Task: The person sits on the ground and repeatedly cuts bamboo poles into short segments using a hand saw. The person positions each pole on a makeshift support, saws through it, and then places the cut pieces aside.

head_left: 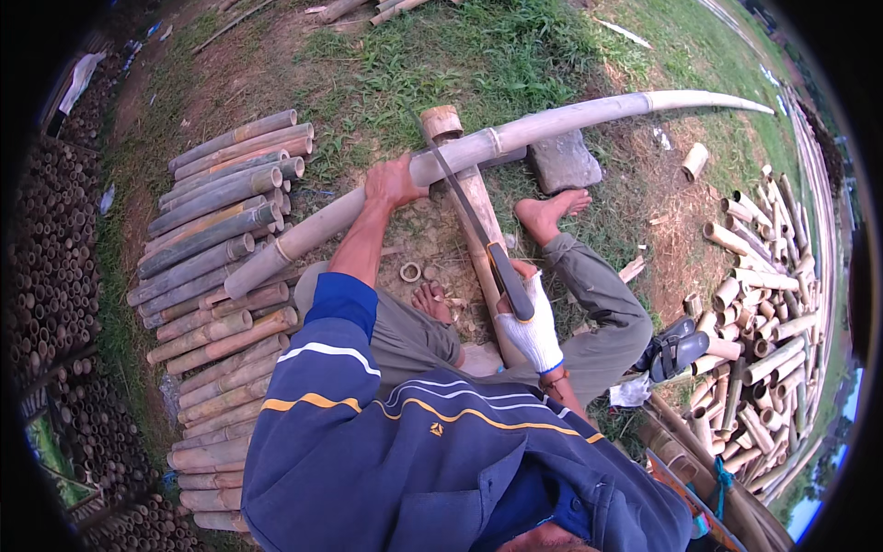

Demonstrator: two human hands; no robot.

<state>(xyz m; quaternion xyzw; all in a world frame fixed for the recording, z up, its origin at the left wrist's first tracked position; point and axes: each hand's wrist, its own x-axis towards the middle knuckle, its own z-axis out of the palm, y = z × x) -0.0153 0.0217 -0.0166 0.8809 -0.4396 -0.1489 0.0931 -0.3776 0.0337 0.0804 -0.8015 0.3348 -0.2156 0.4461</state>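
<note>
A long pale bamboo pole (561, 121) runs from the lower left to the far right. My bare left hand (395, 182) is wrapped around it, just left of the saw. My right hand (533, 324), in a white knit glove, grips the black and orange handle of a handsaw (474, 221). The saw's thin blade lies across the pole, close to my left hand. Underneath, a thick bamboo support (480, 216) slants up from between my legs and crosses below the pole. Whether the blade has cut into the pole I cannot tell.
Cut bamboo lengths (207, 225) lie stacked on the left. A loose heap of short bamboo pieces (763, 350) spreads on the right. A grey stone block (563, 164) sits beyond my bare foot (549, 217). Dark sandals (679, 351) and a bamboo ring (409, 272) lie on the ground.
</note>
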